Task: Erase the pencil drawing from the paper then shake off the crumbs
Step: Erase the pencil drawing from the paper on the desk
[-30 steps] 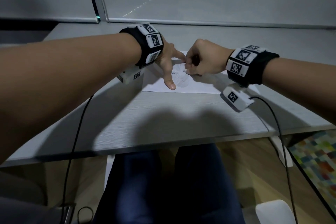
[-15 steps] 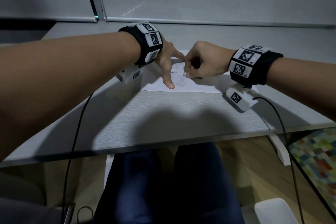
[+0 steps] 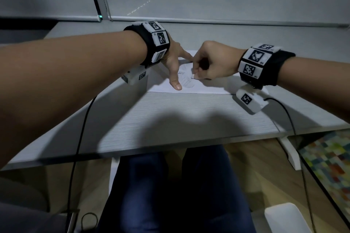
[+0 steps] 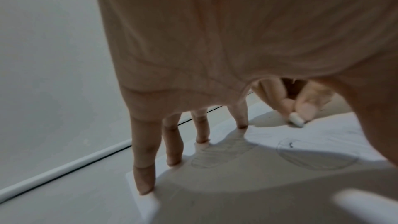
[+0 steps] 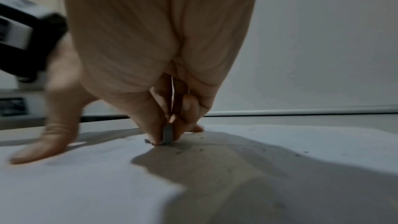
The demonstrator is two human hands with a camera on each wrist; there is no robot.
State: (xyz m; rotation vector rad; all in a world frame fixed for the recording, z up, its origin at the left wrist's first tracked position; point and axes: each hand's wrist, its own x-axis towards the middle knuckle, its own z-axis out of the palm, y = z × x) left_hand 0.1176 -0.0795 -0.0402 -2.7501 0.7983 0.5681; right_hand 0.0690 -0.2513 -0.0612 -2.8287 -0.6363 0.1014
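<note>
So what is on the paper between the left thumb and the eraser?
In the left wrist view, a shaded pencil oval lies on the paper between the left hand's thumb and the eraser pinched by the right hand.

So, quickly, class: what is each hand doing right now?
Left hand: open, straight fingers pressing the paper.
Right hand: pinching the eraser against the paper.
</note>
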